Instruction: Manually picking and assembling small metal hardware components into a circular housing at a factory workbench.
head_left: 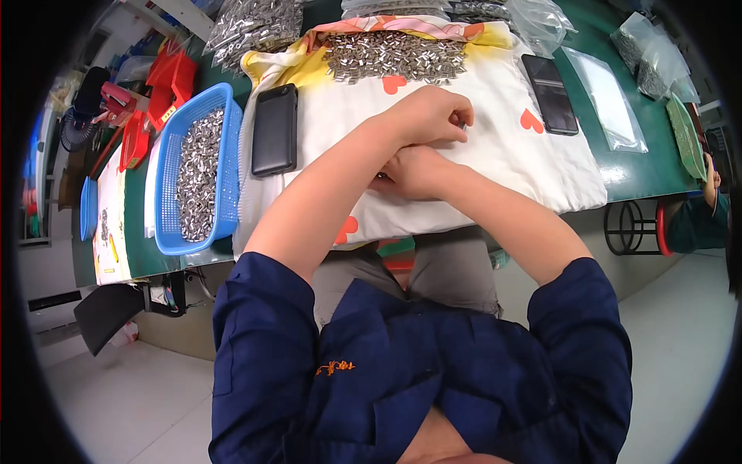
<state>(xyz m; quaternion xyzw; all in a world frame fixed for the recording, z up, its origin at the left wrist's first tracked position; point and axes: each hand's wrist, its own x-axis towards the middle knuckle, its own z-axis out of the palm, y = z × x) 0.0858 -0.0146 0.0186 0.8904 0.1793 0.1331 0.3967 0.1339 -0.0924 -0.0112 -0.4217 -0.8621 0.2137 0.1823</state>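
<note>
My forearms cross over a white cushion (495, 155) printed with orange hearts. My left hand (429, 116) lies on top, fingers curled in, and a small grey metal piece shows at its fingertips. My right hand (410, 176) rests on the cushion just below it, partly hidden under my left wrist, so its fingers are hard to read. A heap of small shiny metal parts (394, 56) lies at the far edge of the cushion, a short way beyond my left hand.
A black phone (274, 130) lies on the cushion's left, another (550, 94) on its right. A blue basket (166, 147) of metal parts stands on the left of the green table (641, 174). Bags of parts (251, 27) sit behind. A person's arm (699, 216) shows at right.
</note>
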